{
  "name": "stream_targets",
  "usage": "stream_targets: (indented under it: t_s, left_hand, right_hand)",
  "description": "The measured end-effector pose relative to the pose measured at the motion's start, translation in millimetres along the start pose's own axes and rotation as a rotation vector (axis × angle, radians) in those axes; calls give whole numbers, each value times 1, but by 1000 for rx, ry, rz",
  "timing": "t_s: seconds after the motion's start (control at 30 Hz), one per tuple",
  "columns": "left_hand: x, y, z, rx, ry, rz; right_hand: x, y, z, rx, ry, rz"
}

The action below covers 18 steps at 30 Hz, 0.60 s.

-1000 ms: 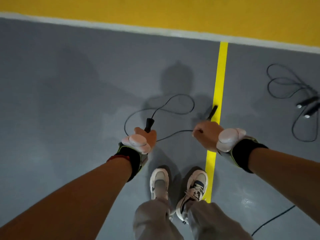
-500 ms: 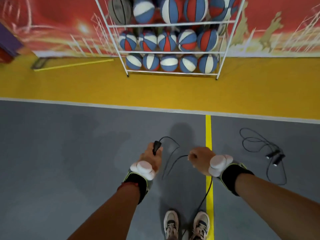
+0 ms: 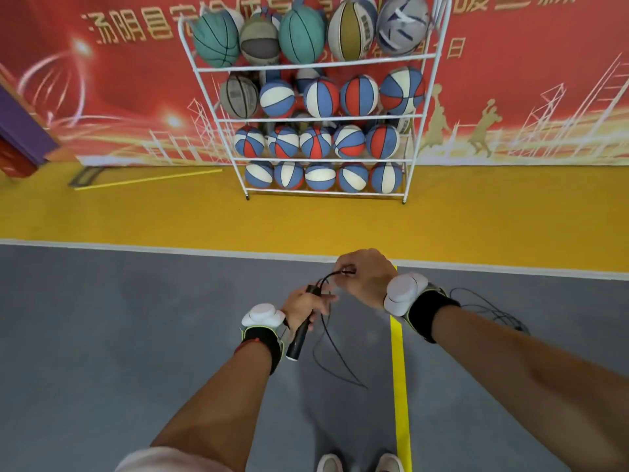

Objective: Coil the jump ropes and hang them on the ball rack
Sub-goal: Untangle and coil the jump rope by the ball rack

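My left hand [image 3: 306, 303] grips the black handles [image 3: 299, 337] of a jump rope, which point down past my wrist. My right hand [image 3: 366, 275] pinches the thin black cord [image 3: 332, 356] just above and right of the left hand. A loop of that cord hangs below both hands. A second black jump rope [image 3: 500, 310] lies on the grey floor to the right, partly hidden behind my right forearm. The white wire ball rack [image 3: 323, 64] stands ahead against the red wall, its shelves full of basketballs.
A yellow floor band [image 3: 306, 223] and white line lie between me and the rack. A yellow line [image 3: 400, 386] runs along the grey floor by my shoes [image 3: 357, 463]. A purple box [image 3: 20, 131] stands far left, with a yellow stick [image 3: 146, 180] on the floor nearby.
My view has tilted up from the floor to the rack. My hands came together, both handles went into my left hand, and my right hand took the cord higher.
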<state>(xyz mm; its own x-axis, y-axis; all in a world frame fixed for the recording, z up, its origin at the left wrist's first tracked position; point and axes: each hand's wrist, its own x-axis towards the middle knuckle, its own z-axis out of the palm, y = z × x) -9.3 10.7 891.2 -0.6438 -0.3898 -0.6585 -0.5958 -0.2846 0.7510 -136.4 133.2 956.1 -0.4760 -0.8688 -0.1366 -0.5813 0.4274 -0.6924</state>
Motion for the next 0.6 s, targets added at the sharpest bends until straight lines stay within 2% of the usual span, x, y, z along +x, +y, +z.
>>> stream_targets:
  t_s: [0.07,0.13,0.27,0.37,0.43,0.5,0.6]
  left_hand:
    - [-1,8,1,17,-81,0]
    - [-4,14,1,37,-58,14]
    - [-4,18,-5,11,-60,34]
    - [-5,19,-10,5,-63,-61]
    - [-10,20,-12,1,-109,-115]
    - [-14,26,-14,-24,-109,-83]
    - [-20,43,-17,-166,-75,33]
  right_hand:
    - [8,-6,-13,-2,48,-19]
    - [16,-9,-28,30,89,-12]
    - [31,-14,-56,309,259,83]
    - [41,-16,-71,530,412,191]
    - [49,-10,-75,575,474,258]
    - [59,1,-73,530,456,331]
    - [67,21,-63,405,332,385]
